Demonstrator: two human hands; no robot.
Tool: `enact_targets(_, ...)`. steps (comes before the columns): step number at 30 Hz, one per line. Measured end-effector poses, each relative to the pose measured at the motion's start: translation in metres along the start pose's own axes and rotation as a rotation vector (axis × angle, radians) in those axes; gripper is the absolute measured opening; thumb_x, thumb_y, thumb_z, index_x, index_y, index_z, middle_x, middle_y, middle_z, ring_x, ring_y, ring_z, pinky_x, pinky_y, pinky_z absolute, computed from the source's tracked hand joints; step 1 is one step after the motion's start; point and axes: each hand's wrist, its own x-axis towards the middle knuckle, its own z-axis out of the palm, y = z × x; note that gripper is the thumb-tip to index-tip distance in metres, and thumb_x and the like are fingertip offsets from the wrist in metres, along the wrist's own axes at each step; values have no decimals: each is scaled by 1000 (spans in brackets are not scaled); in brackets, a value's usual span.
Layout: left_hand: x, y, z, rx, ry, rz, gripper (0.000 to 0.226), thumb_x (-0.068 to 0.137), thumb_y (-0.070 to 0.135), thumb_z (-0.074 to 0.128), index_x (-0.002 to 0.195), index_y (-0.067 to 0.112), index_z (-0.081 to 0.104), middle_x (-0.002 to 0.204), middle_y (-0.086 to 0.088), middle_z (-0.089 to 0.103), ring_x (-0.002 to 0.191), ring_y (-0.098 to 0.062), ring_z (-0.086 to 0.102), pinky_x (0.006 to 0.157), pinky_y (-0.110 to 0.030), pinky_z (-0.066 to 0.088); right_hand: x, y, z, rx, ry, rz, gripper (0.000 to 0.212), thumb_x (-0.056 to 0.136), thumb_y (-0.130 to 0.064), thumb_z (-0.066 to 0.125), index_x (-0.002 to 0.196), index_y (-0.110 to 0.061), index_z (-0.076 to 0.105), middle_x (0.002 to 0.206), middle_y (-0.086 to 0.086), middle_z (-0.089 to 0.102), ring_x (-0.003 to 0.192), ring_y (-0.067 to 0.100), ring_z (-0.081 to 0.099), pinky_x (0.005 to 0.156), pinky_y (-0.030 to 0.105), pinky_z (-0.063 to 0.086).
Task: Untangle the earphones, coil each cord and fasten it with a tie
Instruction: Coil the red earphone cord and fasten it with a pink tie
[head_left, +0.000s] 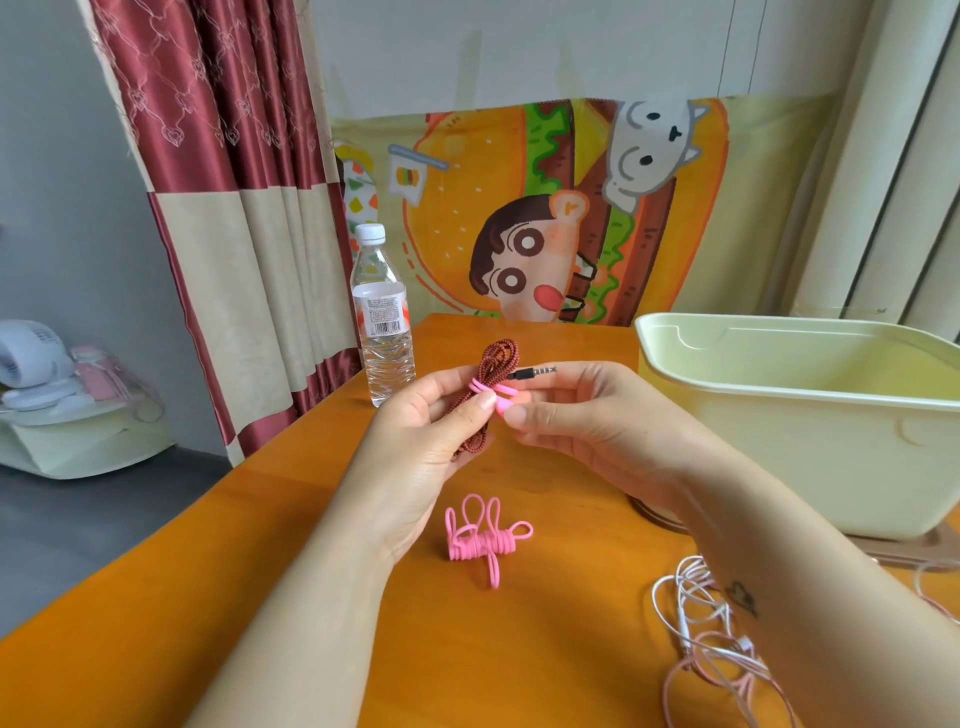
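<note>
Nearest, at lower right of the orange tabletop (363, 623), a loose tangle of white and pink earphones (696, 613) lies partly under the right forearm. At centre, a bundle of pink ties (480, 543) rests on the tabletop. Above it, held clear of the surface, the left hand (415, 431) pinches a coiled red braided cord (496, 356) between thumb and fingers; the right hand (576, 415) pinches the end of a pink tie (488, 389) looped round the coil, whose jack plug (535, 372) projects rightward. Beyond stand a cream tub (779, 415) at right, a water bottle (383, 322) at left, then a cartoon cloth (519, 208) and a red curtain (218, 156).
</note>
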Motion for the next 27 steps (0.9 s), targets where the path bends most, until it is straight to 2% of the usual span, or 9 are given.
enact_targets(4, 0, 2, 0, -27, 6, 11, 19, 88, 7, 58, 103, 17, 66, 92, 5, 74, 88, -4, 67, 96, -38, 50, 2, 3, 2, 38, 10, -4, 35, 68, -17, 70, 99, -1, 70, 78, 4, 70, 68, 8, 61, 75, 22, 51)
enact_targets(7, -1, 3, -1, -31, 5, 12, 18, 89, 6, 57, 102, 15, 66, 85, 7, 73, 80, -3, 67, 92, -35, 52, 3, 5, 2, 23, 22, -31, 33, 71, -23, 69, 98, -2, 70, 78, 2, 70, 67, 8, 59, 81, 27, 51)
enact_targets(10, 0, 3, -1, -32, 15, 6, 19, 88, 5, 57, 103, 13, 66, 83, 5, 72, 77, -4, 66, 89, -33, 54, 4, 7, 3, -103, 76, -109, 32, 73, -30, 69, 95, -6, 72, 86, 5, 72, 74, 10, 59, 89, 36, 51)
enact_targets(14, 1, 2, -2, -56, 36, -9, 16, 88, 5, 58, 100, 11, 67, 78, 5, 72, 72, -3, 66, 85, -33, 55, 2, 7, 9, -356, 188, -264, 26, 78, -31, 65, 91, -11, 73, 82, -2, 72, 70, 4, 60, 77, 26, 52)
enact_targets(15, 1, 1, -2, -72, 42, -16, 14, 88, 6, 59, 97, 11, 68, 78, 5, 72, 72, -3, 66, 84, -33, 55, 2, 7, 11, -413, 213, -297, 25, 77, -35, 65, 89, -14, 73, 82, -5, 71, 69, 5, 61, 76, 26, 52)
enact_targets(17, 2, 1, -3, -111, 48, -37, 13, 87, 8, 59, 88, 13, 71, 78, 4, 72, 73, -4, 66, 82, -33, 54, 2, 8, 12, -507, 234, -337, 26, 75, -41, 65, 88, -20, 74, 84, -6, 70, 75, 16, 64, 79, 34, 53)
enact_targets(20, 2, 1, -2, -151, 49, -66, 20, 86, 13, 60, 74, 16, 76, 81, 2, 72, 79, -6, 65, 82, -32, 54, 3, 11, 13, -566, 203, -346, 24, 81, -37, 67, 97, -20, 73, 92, -4, 72, 87, 21, 66, 83, 43, 52)
enact_targets(23, 3, 0, -1, -208, 61, -92, 11, 86, 13, 60, 84, 11, 71, 86, 1, 72, 85, -7, 66, 81, -34, 55, 2, 12, 16, -582, 204, -356, 20, 84, -29, 68, 101, -19, 73, 95, -6, 73, 89, 14, 68, 82, 39, 53)
enact_targets(27, 2, 1, -2, -303, 10, -151, 13, 86, 13, 59, 91, 9, 70, 84, -4, 70, 84, -15, 65, 81, -38, 55, 2, 12, 18, -517, 241, -339, 13, 87, -27, 66, 94, -20, 74, 80, -2, 74, 79, 9, 70, 81, 30, 56)
